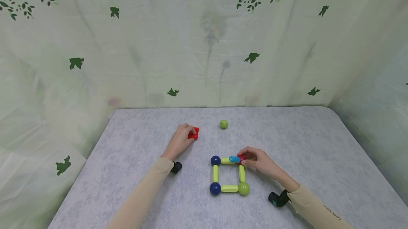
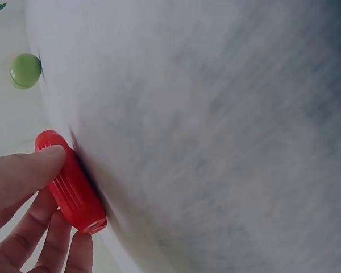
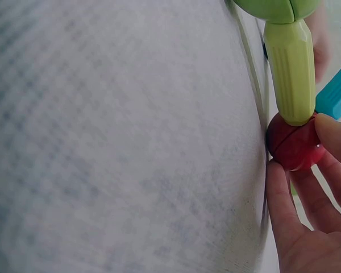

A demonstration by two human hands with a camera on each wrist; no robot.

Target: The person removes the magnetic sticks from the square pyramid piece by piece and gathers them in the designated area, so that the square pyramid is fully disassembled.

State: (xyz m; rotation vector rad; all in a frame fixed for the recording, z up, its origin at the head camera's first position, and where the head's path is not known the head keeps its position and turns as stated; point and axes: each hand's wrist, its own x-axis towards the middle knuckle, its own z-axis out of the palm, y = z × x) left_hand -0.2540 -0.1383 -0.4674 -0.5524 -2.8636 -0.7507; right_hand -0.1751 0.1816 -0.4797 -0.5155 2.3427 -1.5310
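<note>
My left hand [image 1: 182, 137] holds a red magnetic rod [image 2: 77, 187] between thumb and fingers, low over the table; a second red rod [image 1: 196, 129] shows just behind it. My right hand [image 1: 262, 162] grips a red ball [image 3: 292, 141] at the far right corner of a square frame. A blue rod [image 1: 234, 159] sticks out from that ball. Two navy balls, one far [image 1: 215, 160] and one near [image 1: 215, 188], form the left corners, and a green ball [image 1: 243, 188] the near right one. Yellow-green rods [image 1: 229, 188] join the corners.
A loose green ball [image 1: 224, 124] lies near the table's far edge, right of the red rods. The grey cloth-covered table [image 1: 143, 122] meets a pale curtain [image 1: 191, 44] with leaf prints behind. Black wrist cameras [image 1: 278, 199] sit on both wrists.
</note>
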